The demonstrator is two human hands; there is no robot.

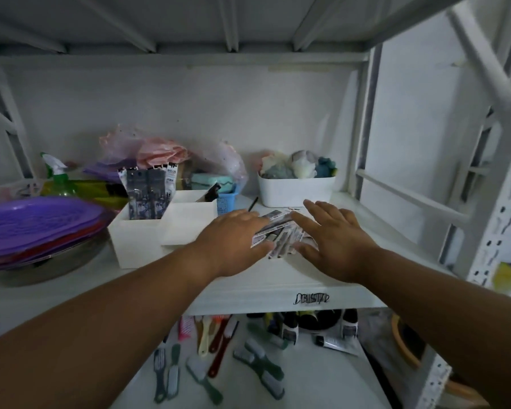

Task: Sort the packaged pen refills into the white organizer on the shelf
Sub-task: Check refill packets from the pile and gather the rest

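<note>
Pen refills (281, 234) lie loose between both flat hands, left hand (233, 240) and right hand (337, 240); some packs (dark ones) already stand in the white organizer (136, 234).

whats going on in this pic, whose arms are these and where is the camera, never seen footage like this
There is no machine here. The single picture comes from a wide-angle camera worn on a person's head, looking forward and down, so the two arms reaching in are that person's own.

The left hand and right hand lie with fingers stretched out on either side of a loose pile of packaged pen refills on a white shelf. Neither hand grips a pack.

Left of the pile stands a white organizer; one compartment already holds upright refill packs. Around it are purple trays, a white bin and a small blue basket.
</note>
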